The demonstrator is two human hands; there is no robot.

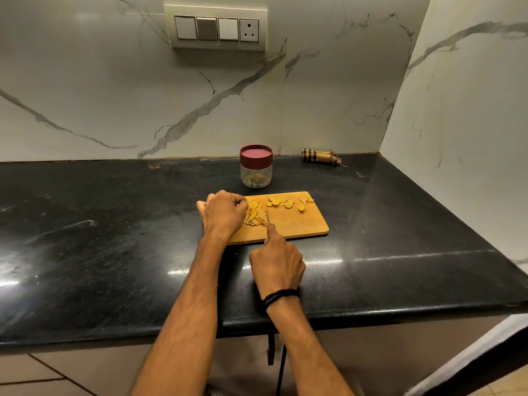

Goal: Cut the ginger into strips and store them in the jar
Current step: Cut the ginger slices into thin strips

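A wooden cutting board (300, 224) lies on the black counter. A pile of ginger strips (255, 214) sits on its left half, and several round ginger slices (281, 202) lie along its far edge. My left hand (223, 214) rests on the board's left end with curled fingers against the strips. My right hand (278, 261) grips a knife, forefinger stretched along the blade's back; the blade (268, 217) stands on the board at the right side of the strips. A clear jar (256, 170) with a dark red lid on it stands behind the board.
A small rolled checked cloth (321, 157) lies at the back right by the marble wall. The counter's front edge (371, 312) runs just under my right wrist. A switch panel (217, 28) sits on the wall above.
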